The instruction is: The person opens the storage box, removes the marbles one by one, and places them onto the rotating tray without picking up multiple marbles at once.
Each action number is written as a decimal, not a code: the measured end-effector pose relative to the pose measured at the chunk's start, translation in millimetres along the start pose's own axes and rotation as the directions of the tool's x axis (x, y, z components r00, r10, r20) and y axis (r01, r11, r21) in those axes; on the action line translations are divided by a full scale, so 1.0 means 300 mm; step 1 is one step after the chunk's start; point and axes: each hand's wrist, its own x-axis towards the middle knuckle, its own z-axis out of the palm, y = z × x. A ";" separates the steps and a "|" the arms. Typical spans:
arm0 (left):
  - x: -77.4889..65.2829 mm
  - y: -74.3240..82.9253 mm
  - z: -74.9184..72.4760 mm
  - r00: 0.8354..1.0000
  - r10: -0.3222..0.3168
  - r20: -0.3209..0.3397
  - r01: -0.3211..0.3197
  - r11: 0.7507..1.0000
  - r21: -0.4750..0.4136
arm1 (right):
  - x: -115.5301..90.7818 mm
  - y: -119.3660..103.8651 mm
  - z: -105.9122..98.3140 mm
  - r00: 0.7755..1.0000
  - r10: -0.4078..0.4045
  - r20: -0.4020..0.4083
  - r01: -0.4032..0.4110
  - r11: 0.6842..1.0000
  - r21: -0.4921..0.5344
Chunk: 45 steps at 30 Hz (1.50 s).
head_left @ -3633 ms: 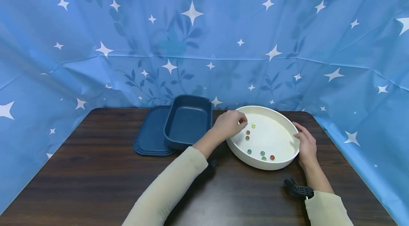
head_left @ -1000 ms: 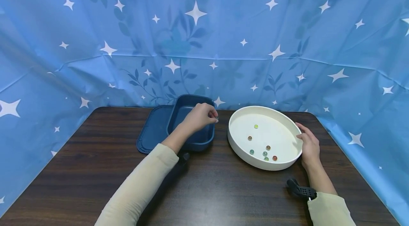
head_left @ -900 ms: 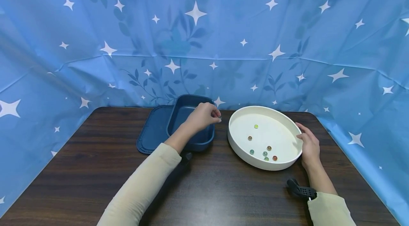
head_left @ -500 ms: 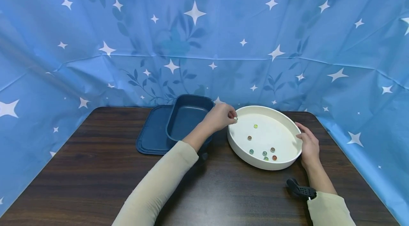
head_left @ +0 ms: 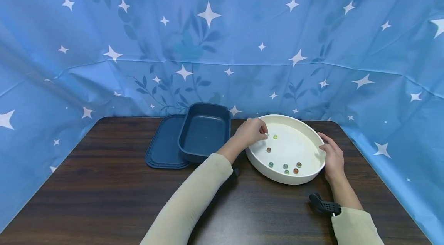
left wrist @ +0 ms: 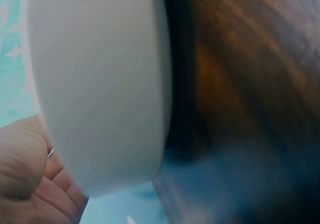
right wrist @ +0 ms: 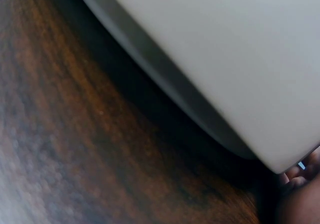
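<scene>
My left hand point(head_left: 250, 132) is over the left rim of a white round tray point(head_left: 254, 156), thumb and fingertips pinching a small clear marble point(head_left: 266, 134). Inside the tray lie several glass marbles: a yellow-green marble point(head_left: 275, 136) near that hand, a brown marble point(head_left: 268, 150) below it, and blue-green, green, amber and brown ones toward the front. My right hand point(head_left: 333, 156) grips the tray's right rim, thumb over the edge. The left wrist view has the left hand point(left wrist: 30, 174) beside the tray's pale outer wall point(left wrist: 100, 83). In the right wrist view, only part of the right hand point(right wrist: 302, 196) shows.
A dark blue rectangular box point(head_left: 204, 133) stands left of the tray, partly on a flat blue lid point(head_left: 166, 145). All sit on a dark wooden table point(head_left: 104, 191). A blue starry curtain point(head_left: 222, 44) hangs behind the table's far edge.
The left hand has moved right from over the blue box to the tray's left rim, carrying the marble. A brown marble has rolled toward the tray's front right. The right hand keeps its grip.
</scene>
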 end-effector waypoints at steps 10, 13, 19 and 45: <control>0.005 0.006 0.068 0.999 0.021 0.033 -0.030 0.958 0.284 | -0.008 -0.003 0.016 1.000 -0.025 0.006 0.026 1.000 -0.008; 0.001 -0.003 0.078 0.999 0.014 0.042 -0.027 0.944 0.328 | -0.017 -0.005 0.029 0.999 -0.026 0.018 0.026 1.000 0.000; 0.002 -0.006 0.078 0.999 0.013 0.031 -0.023 0.940 0.339 | -0.022 -0.018 0.033 1.000 -0.028 0.009 0.028 1.000 -0.010; -0.247 -0.007 -0.114 0.993 0.106 -0.047 -0.099 0.986 0.137 | -0.005 -0.004 0.008 1.000 0.007 0.018 -0.006 0.999 -0.035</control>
